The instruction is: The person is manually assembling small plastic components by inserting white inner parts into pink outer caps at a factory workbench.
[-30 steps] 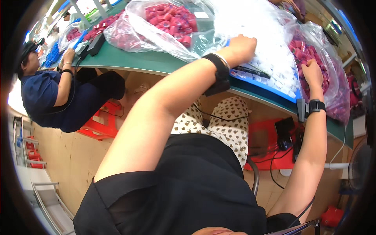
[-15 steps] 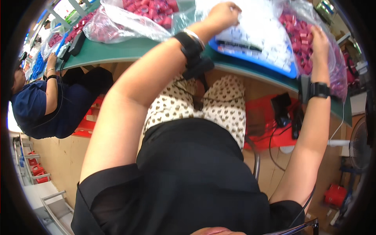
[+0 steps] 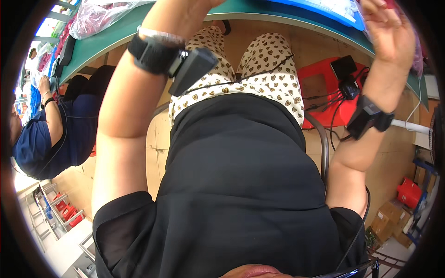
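Observation:
My left forearm rises to the top edge, and its hand is cut off above the frame; a black wrist band with a small box (image 3: 178, 62) sits on that wrist. My right hand (image 3: 388, 32) is raised at the top right, fingers curled near the edge of a blue tray (image 3: 324, 7) and a clear bag of red pieces (image 3: 417, 53). Whether it holds anything is hidden. A black band (image 3: 368, 118) wraps the right wrist. The green table edge (image 3: 116, 39) curves across the top.
A second clear bag of red pieces (image 3: 99, 18) lies on the table at the upper left. A co-worker in dark blue (image 3: 51, 134) sits at the left. Under the table stands a red stool (image 3: 320, 90) with black devices and cables (image 3: 345, 74). Cardboard boxes (image 3: 387, 217) are at the lower right.
The view has tipped further down toward my lap. The table, tray and bags have slid to the top edge, and my left hand has left the frame.

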The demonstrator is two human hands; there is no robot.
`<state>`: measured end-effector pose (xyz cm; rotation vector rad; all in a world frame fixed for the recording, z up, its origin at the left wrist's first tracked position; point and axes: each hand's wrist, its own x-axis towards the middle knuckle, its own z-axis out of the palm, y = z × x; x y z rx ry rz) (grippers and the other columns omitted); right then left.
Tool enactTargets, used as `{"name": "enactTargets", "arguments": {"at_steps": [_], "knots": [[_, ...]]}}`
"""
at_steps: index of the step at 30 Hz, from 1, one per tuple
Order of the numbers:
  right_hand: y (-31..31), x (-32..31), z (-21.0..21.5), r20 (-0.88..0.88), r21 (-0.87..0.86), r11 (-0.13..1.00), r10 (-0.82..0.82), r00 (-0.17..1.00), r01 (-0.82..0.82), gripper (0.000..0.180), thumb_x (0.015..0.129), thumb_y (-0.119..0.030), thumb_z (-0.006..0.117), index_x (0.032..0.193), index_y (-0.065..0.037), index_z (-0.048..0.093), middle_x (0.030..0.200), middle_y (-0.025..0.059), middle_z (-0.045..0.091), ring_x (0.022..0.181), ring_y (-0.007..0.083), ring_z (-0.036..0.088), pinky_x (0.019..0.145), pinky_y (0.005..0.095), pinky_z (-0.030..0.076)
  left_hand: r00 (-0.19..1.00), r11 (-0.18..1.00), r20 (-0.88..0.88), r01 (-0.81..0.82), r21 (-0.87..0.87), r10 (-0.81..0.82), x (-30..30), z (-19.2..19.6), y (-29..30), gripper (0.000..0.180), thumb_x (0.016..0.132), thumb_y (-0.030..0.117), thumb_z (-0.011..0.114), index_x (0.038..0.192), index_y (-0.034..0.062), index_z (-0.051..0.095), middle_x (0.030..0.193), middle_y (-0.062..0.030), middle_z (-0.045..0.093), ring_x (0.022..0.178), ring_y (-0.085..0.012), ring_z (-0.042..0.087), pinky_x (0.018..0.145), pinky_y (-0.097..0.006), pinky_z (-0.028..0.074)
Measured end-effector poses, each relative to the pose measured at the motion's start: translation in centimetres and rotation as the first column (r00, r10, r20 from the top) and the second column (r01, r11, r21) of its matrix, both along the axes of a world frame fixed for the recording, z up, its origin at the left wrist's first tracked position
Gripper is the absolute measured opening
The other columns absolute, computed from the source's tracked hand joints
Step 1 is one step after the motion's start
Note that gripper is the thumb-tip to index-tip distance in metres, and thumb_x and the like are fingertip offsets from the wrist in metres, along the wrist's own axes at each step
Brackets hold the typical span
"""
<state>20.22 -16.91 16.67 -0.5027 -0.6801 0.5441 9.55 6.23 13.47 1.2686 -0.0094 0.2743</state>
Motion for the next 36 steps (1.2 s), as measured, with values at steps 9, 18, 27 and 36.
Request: {"name": "enactTargets", "arguments": {"at_steps": [9, 18, 27, 36], "knots": [[4.3, -8.5, -6.7, 0.013, -0.413, 0.904, -0.119, 0.993, 0.114, 0.020, 0.094, -0.023, 0.057, 0.101, -0.004, 0.058, 0.079, 0.0032, 0.063, 0.058, 0.0055, 0.055, 0.051, 0.0158, 0.046, 0.994, 0.984, 0.043, -0.103, 0.145, 0.098, -5.7, -3.6, -7.4, 0.026, 0.092, 0.007, 0.055, 0.117, 0.0006, 0.057, 0.104, -0.0065, 0.061, 0.087, -0.0090, 0.058, 0.074, -0.020, 0.047], [4.9, -9.7, -9.7, 0.292, -0.509, 0.775, -0.253, 0.923, 0.373, 0.046, 0.083, -0.041, 0.069, 0.084, 0.004, 0.059, 0.065, 0.0067, 0.062, 0.055, 0.0099, 0.060, 0.053, 0.0234, 0.050, 0.959, 0.955, -0.018, -0.280, 0.098, 0.283, -7.1, -7.0, -7.7, 0.030, 0.089, 0.015, 0.064, 0.115, 0.0010, 0.061, 0.096, -0.0038, 0.065, 0.076, -0.0078, 0.056, 0.068, -0.020, 0.045], [4.5, -9.3, -10.2, 0.265, -0.583, 0.754, -0.175, 0.948, 0.302, 0.055, 0.082, -0.051, 0.066, 0.075, 0.003, 0.061, 0.065, 0.0083, 0.062, 0.061, 0.0126, 0.061, 0.056, 0.0267, 0.051, 0.972, 0.971, 0.017, -0.234, -0.046, 0.235, -6.8, -7.5, -7.4, 0.017, 0.093, 0.009, 0.055, 0.108, -0.0003, 0.057, 0.095, -0.0084, 0.063, 0.080, -0.0145, 0.061, 0.072, -0.027, 0.051], [4.2, -5.7, -9.0, 0.304, -0.465, 0.795, -0.271, 0.913, 0.391, 0.031, 0.081, -0.028, 0.068, 0.086, 0.004, 0.068, 0.076, 0.0166, 0.067, 0.069, 0.0200, 0.066, 0.065, 0.0324, 0.052, 0.950, 0.950, -0.023, -0.312, 0.011, 0.312, -3.4, -5.7, -6.0, 0.035, 0.096, 0.017, 0.049, 0.124, -0.0040, 0.049, 0.123, -0.0135, 0.057, 0.111, -0.0196, 0.056, 0.098, -0.034, 0.043]]}}
